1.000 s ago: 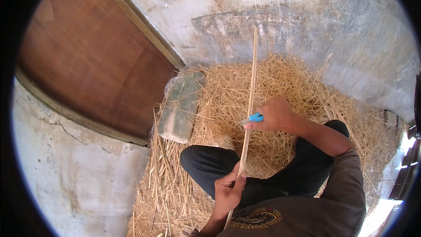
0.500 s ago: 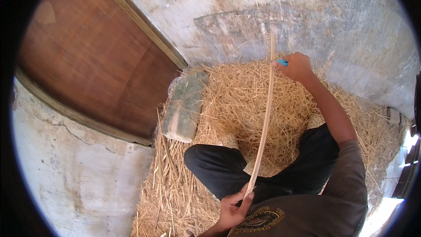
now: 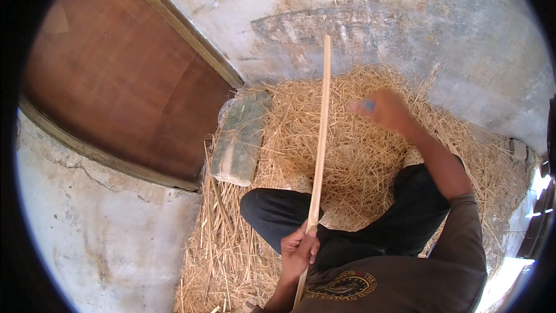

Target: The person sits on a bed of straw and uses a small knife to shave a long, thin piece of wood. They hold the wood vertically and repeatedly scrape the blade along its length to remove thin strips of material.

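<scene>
A long, pale strip of wood or bamboo (image 3: 322, 133) stands nearly upright in the picture, its far end free in front of the wall. My left hand (image 3: 299, 249) is closed around its lower part, close to my body, and the near end runs on past the hand along my shirt. To the right of the strip and apart from it, my right hand (image 3: 391, 114) is smeared by motion. It is closed on a small blue object (image 3: 368, 105), perhaps a knife handle; no blade can be made out. My bent legs (image 3: 278, 217) lie on both sides of the strip.
Thin straw-like shavings (image 3: 359, 156) cover the floor around my feet. A grey-green slab (image 3: 238, 139) lies at the left, beside a brown door panel (image 3: 127, 87) with a wooden frame. A stained plaster wall (image 3: 405, 29) closes off the far side. Longer strips (image 3: 217, 214) lie at the lower left.
My right hand has left the strip's far part and come nearer and slightly right. My left hand has risen and grips farther up the strip, whose far end has swung left.
</scene>
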{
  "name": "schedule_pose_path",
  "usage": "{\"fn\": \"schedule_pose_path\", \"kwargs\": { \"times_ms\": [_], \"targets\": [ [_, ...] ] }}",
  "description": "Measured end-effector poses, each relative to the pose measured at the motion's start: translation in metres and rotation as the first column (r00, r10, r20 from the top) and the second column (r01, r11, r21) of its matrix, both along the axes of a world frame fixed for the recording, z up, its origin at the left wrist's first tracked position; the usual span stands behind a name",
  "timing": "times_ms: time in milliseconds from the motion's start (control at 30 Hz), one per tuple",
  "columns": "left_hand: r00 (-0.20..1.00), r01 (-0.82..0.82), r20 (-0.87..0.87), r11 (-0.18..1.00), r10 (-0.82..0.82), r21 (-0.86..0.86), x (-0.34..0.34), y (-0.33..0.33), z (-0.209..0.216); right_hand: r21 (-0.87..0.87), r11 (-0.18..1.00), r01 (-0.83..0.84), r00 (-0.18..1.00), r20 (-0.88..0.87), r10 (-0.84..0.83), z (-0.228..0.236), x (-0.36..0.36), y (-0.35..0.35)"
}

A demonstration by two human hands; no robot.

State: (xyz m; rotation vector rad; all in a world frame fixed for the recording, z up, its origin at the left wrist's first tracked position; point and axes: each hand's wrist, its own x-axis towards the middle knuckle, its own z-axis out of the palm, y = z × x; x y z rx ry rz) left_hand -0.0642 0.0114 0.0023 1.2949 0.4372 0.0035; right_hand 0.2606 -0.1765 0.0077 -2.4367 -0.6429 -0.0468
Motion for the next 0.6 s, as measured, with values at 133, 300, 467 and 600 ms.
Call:
{"fn": "schedule_pose_path", "kwargs": {
  "times_ms": [133,300,467,600],
  "targets": [
    [0.999,0.021,0.031,0.998,-0.023,0.053,0.016,-0.001,0.014,-0.121,0.91,-0.397,0.905,0.111,0.41,0.007,-0.087,0.033],
    [1.0,-0.004,0.007,0.977,0.003,0.214,0.017,-0.008,0.028,-0.21,0.925,-0.318,0.94,0.057,0.336,0.01,-0.081,0.043],
    [0.999,-0.047,0.018,0.959,0.043,0.281,0.018,-0.013,0.032,-0.179,0.872,-0.456,0.866,0.136,0.481,0.007,-0.104,0.046],
    [0.999,-0.051,0.032,0.947,0.044,0.318,0.013,-0.012,0.029,-0.173,0.955,-0.242,0.953,0.143,0.268,0.007,-0.074,0.047]
  ]
}}
